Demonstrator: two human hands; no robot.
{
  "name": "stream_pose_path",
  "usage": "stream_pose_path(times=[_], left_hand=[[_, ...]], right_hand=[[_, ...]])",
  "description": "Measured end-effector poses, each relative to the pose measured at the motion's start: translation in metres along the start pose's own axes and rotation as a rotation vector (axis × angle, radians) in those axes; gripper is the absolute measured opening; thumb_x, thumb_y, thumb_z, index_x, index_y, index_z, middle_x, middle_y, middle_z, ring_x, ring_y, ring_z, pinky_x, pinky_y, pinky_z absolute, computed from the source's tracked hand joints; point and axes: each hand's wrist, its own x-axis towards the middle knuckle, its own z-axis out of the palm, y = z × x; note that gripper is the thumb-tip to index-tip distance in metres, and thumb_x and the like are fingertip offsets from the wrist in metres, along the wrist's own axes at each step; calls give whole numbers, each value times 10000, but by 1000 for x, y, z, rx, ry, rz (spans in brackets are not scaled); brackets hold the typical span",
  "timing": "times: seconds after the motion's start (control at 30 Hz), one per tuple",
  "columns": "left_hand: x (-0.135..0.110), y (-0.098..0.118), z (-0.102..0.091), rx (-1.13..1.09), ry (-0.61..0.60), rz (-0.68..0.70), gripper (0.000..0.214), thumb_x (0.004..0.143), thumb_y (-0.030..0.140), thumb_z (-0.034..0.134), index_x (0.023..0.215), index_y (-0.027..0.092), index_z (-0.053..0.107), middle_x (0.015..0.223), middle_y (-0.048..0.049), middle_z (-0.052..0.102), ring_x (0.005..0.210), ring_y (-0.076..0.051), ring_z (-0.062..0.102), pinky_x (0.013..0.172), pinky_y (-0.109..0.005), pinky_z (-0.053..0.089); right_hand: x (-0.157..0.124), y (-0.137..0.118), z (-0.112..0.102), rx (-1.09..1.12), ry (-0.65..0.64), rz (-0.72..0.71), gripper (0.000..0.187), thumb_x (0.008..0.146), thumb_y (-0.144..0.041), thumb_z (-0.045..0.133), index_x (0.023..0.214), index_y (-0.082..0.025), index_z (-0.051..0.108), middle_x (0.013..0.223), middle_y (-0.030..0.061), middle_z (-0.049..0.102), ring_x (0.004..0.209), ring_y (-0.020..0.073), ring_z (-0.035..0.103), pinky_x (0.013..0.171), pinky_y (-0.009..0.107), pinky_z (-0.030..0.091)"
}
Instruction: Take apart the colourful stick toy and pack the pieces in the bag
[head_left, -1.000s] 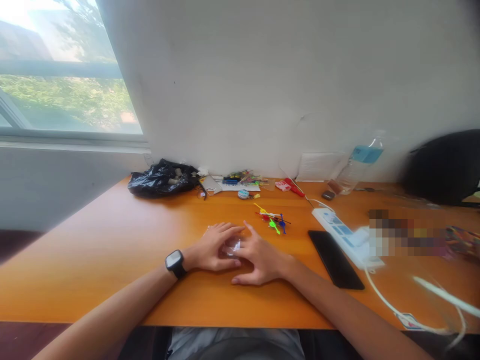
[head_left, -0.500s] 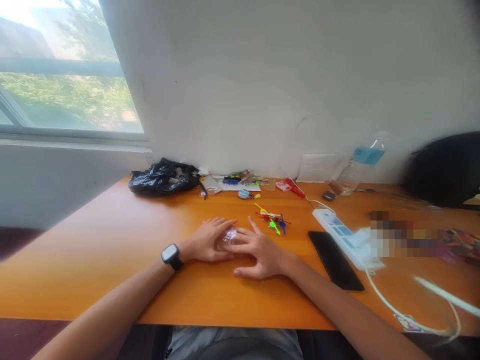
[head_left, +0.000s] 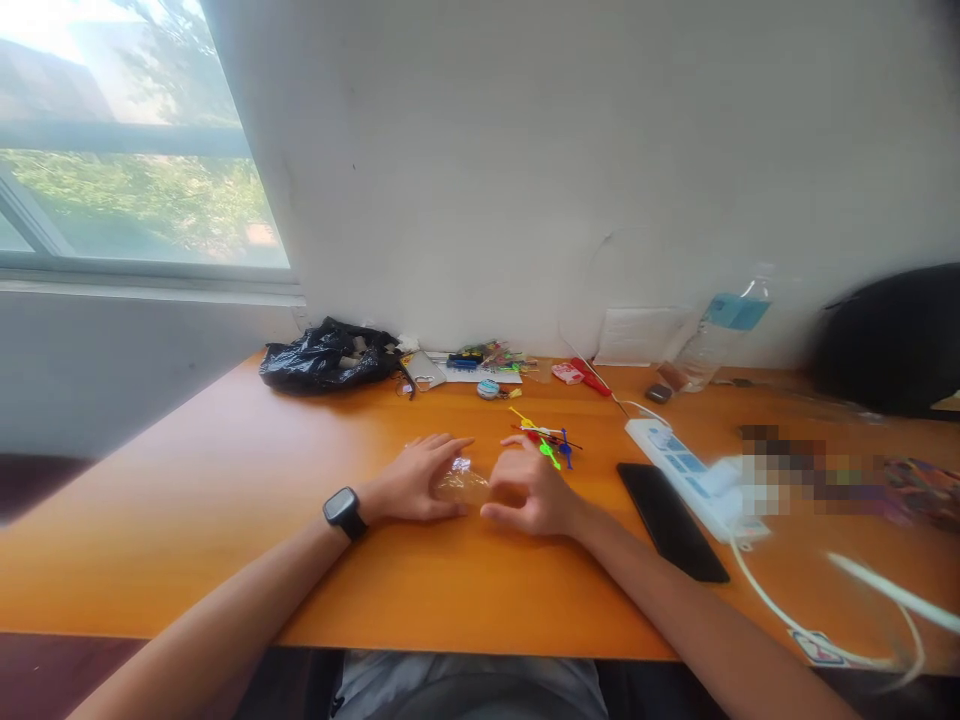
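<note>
A crumpled clear plastic wrapper [head_left: 461,484] lies on the desk between my hands. My left hand [head_left: 415,482] rests flat on the desktop at the wrapper's left edge, fingers stretched out and thumb along the near side; it wears a black smartwatch [head_left: 342,508]. At the wrapper's right edge is my right hand [head_left: 534,490], its fingers curled in and its thumb close to the index fingertip, where the plastic meets them. Just beyond the right hand lies a small cluster of coloured plastic pieces [head_left: 550,446], yellow, green, blue, red and white.
A black phone [head_left: 671,520] and a white power strip [head_left: 686,470] lie to the right. Along the wall are a black plastic bag [head_left: 326,358], a round tin [head_left: 488,389], a red tool [head_left: 591,377] and a clear bottle [head_left: 716,335]. A white cable [head_left: 780,610] curls near the front edge.
My right hand has drawn back to the right from over the wrapper, and its fingers have curled in. More of the wrapper shows. My left hand has stayed in place.
</note>
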Motion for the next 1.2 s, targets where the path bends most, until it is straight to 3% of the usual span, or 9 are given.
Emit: stream_pose_path(times=[0.13, 0.27, 0.4, 0.6, 0.77, 0.97, 1.2], left_hand=[[0, 0, 0, -10, -7, -16, 936, 792, 684, 760, 1559, 274, 415, 1385, -143, 598, 1231, -367, 596, 1063, -505, 473], [1, 1, 1, -22, -20, -19, 954, 778, 743, 747, 1549, 276, 435, 1393, -143, 592, 1241, -372, 590, 1078, -514, 457], [2, 0, 3, -1, -6, -48, 1012, 738, 800, 745, 1547, 273, 443, 1383, -149, 594, 1235, -384, 585, 1088, -536, 435], [2, 1, 2, 8, -1, -72, 1014, 746, 808, 732, 1557, 278, 431, 1381, -144, 595, 1246, -379, 575, 1094, -532, 420], [1, 2, 4, 2, 9, -80, 993, 753, 787, 743, 1550, 279, 439, 1390, -143, 592, 1257, -380, 574, 1081, -529, 432], [2, 0, 4, -6, 26, -65, 986, 762, 767, 753, 1546, 268, 425, 1413, -146, 580, 1262, -375, 569, 1101, -543, 424], [2, 4, 1, 0, 67, -63, 947, 806, 743, 722, 1557, 261, 407, 1409, -152, 580, 1269, -378, 564, 1079, -545, 449]], right_hand=[[1, 27, -20, -178, 241, 164, 212, 988, -344, 596, 827, -222, 661, 818, 45, 734, 801, 214, 651, 932, 427, 414], [-6, 66, -38, -373, 238, 358, 89, 925, -273, 659, 896, -202, 705, 910, 74, 712, 888, 251, 620, 830, 386, 423], [-15, 87, -37, -416, 138, 389, 134, 932, -261, 670, 1014, -204, 759, 965, 75, 681, 953, 257, 596, 874, 386, 434], [-12, 76, -29, -464, 54, 361, 166, 1005, -244, 603, 1041, -235, 766, 1023, 69, 690, 991, 240, 589, 854, 381, 391], [-8, 70, -32, -524, 93, 336, 154, 1003, -199, 575, 951, -210, 719, 965, 64, 721, 942, 230, 612, 840, 380, 357], [-7, 72, -35, -532, 270, 346, 126, 963, -178, 552, 906, -197, 663, 889, 67, 726, 851, 234, 637, 804, 360, 383], [-6, 68, -37, -354, 558, 352, 114, 972, -253, 536, 932, -213, 635, 870, 64, 700, 823, 230, 663, 798, 346, 494]])
